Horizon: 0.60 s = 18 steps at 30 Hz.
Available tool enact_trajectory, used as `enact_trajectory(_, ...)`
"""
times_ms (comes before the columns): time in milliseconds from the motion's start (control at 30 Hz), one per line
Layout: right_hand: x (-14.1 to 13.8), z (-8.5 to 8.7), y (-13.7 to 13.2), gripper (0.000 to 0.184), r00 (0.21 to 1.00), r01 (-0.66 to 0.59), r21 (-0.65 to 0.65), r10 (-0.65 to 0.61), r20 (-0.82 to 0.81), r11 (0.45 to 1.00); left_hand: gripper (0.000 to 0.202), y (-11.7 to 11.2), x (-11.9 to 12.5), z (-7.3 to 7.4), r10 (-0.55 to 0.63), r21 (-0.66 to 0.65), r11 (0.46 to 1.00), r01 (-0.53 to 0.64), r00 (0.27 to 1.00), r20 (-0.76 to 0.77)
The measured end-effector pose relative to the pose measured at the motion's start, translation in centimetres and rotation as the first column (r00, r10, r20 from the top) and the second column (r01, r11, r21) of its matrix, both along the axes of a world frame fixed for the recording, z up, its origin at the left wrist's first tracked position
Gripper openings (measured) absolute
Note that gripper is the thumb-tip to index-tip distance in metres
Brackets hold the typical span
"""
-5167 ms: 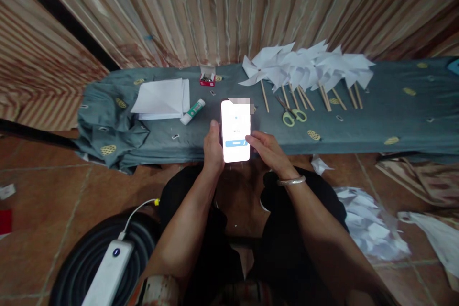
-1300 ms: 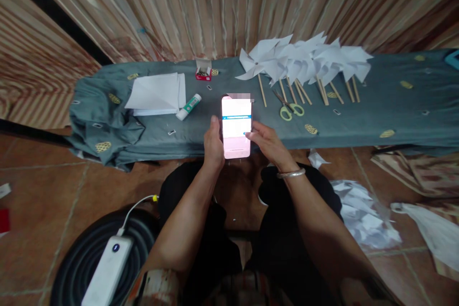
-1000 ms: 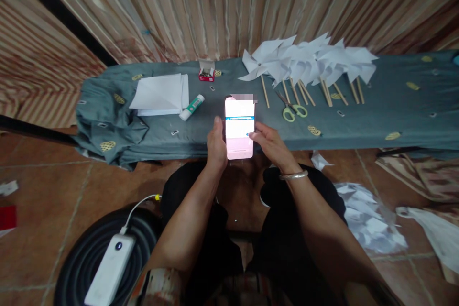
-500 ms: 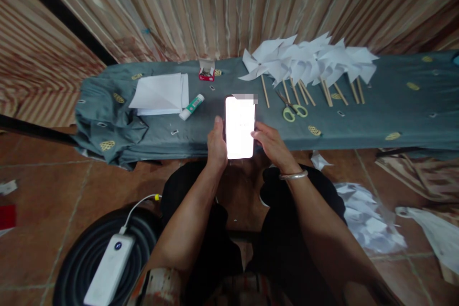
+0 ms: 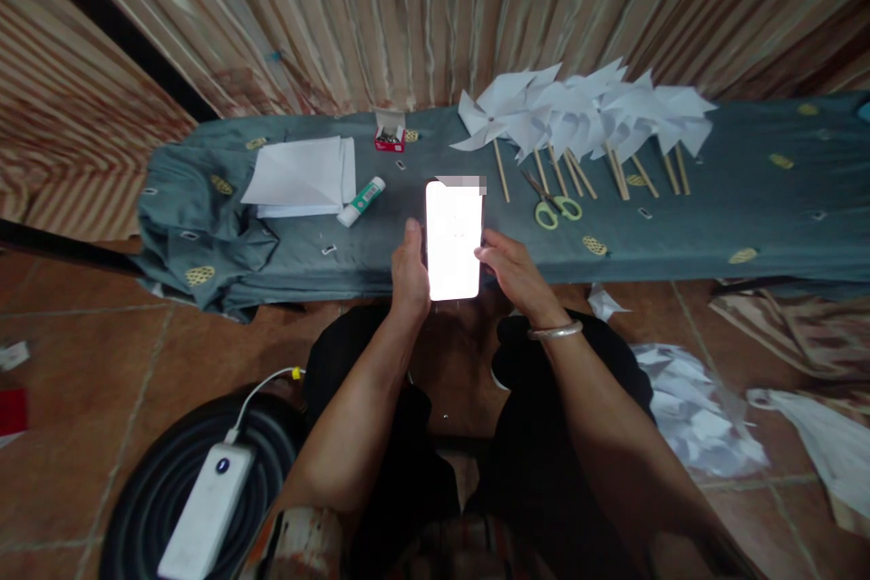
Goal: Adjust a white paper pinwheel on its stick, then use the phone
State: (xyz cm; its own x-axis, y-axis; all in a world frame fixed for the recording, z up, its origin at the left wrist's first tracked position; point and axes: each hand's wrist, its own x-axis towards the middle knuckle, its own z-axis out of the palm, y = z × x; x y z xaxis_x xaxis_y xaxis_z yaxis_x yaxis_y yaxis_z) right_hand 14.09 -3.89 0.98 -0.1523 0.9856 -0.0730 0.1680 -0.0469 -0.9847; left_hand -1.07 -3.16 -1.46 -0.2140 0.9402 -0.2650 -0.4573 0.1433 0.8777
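A smartphone (image 5: 453, 245) with a bright white screen is held upright between my two hands, in front of the cloth-covered table's near edge. My left hand (image 5: 410, 276) is closed round its left side, thumb along the edge. My right hand (image 5: 515, 272) grips the right side, its thumb tip at the screen's border. Beyond the phone, a glue stick (image 5: 361, 202) lies beside a stack of white paper (image 5: 295, 174). To the right are scissors (image 5: 554, 204) with green handles and several white paper pinwheels (image 5: 577, 113) on wooden sticks.
A small red box (image 5: 390, 134) of metal bits stands open at the back of the table (image 5: 720, 208). On a round black stool (image 5: 272, 462) at lower left lies a white power bank (image 5: 207, 507) with a cable. A clear bag of paper scraps (image 5: 693, 412) sits on the floor.
Almost nothing differs. The whole view has shifted very slightly, while both hands keep the same hold on the smartphone.
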Motion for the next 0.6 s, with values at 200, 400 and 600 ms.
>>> enact_trajectory(200, 0.0, -0.06, 0.02, 0.015, 1.0, 0.005, -0.018, -0.005, 0.003, 1.0, 0.073, -0.04, 0.07, 0.13, 0.006, -0.006, 1.0, -0.006, 1.0, 0.007)
enact_trajectory(400, 0.02, -0.17, 0.03, 0.015, 1.0, -0.004, -0.012, 0.004, 0.006, 1.0, 0.07, -0.09, 0.12, 0.31, 0.016, -0.001, 1.0, -0.016, 1.0, 0.014)
enact_trajectory(600, -0.07, 0.02, 0.04, 0.015, 1.0, -0.008, 0.002, 0.008, 0.027, 1.0, 0.074, 0.08, 0.08, -0.18, 0.018, 0.018, 1.0, -0.018, 1.0, -0.023)
